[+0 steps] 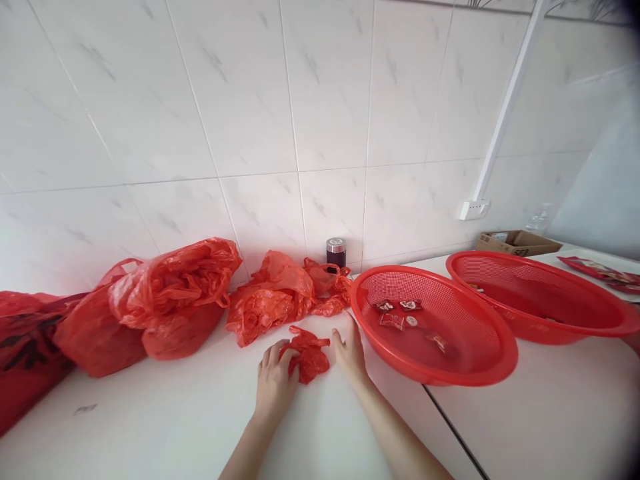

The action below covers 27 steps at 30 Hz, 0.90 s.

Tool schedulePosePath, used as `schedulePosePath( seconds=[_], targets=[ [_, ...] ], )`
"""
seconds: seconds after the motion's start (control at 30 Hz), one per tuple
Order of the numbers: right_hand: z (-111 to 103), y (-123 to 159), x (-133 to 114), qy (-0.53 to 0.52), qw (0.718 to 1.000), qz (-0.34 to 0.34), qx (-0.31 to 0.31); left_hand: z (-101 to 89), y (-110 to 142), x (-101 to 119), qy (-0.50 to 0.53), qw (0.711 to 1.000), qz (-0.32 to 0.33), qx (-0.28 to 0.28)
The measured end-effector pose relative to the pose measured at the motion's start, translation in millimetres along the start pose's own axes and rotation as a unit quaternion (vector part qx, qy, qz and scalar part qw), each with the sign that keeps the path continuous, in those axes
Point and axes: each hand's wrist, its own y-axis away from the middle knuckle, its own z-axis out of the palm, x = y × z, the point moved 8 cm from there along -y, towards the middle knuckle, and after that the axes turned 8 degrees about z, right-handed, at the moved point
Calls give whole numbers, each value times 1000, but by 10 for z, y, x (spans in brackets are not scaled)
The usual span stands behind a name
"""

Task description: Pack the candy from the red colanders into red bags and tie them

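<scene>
A small crumpled red plastic bag (310,357) lies on the white table between my hands. My left hand (275,381) rests on its left side with fingers curled onto the plastic. Just right of the bag, my right hand (350,355) lies flat on the table, fingers stretched out, next to the rim of a red mesh basket (370,320). Several small wrapped sweets (400,313) lie inside that basket.
More red plastic bags (175,293) are piled along the tiled wall at left and centre. A small dark jar (336,252) stands by the wall. A second red basket (540,293), a cardboard box (515,241) and red packets (600,272) sit at right.
</scene>
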Motion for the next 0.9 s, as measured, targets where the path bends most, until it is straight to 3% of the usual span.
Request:
schedulePosePath(
  seconds=[0.13, 0.27, 0.4, 0.53, 0.63, 0.73, 0.9],
  targets=[
    [326, -529, -231, 50, 998, -35, -24, 4, -119, -69, -26, 999, 4, 29],
    [671, -1190, -502, 128, 988, -66, -63, 72, -139, -371, -28, 997, -63, 48],
    [1089, -1529, -489, 220, 962, -55, -152, 105, -151, -588, -23, 994, -90, 64],
    [1492, -1447, -289, 305, 914, -4, -266, 127, -154, -663, -27, 991, -117, 50],
    [1563, -1247, -221, 359, 886, 34, -292, 124, -129, -689, -30, 987, -149, 41],
    [1412, -995, -256, 398, 874, 48, -274, 122, -112, -688, -15, 986, -162, 41],
    [899, -490, -392, 404, 882, 8, -243, 102, -123, -668, 38, 982, -169, 71]
  ],
)
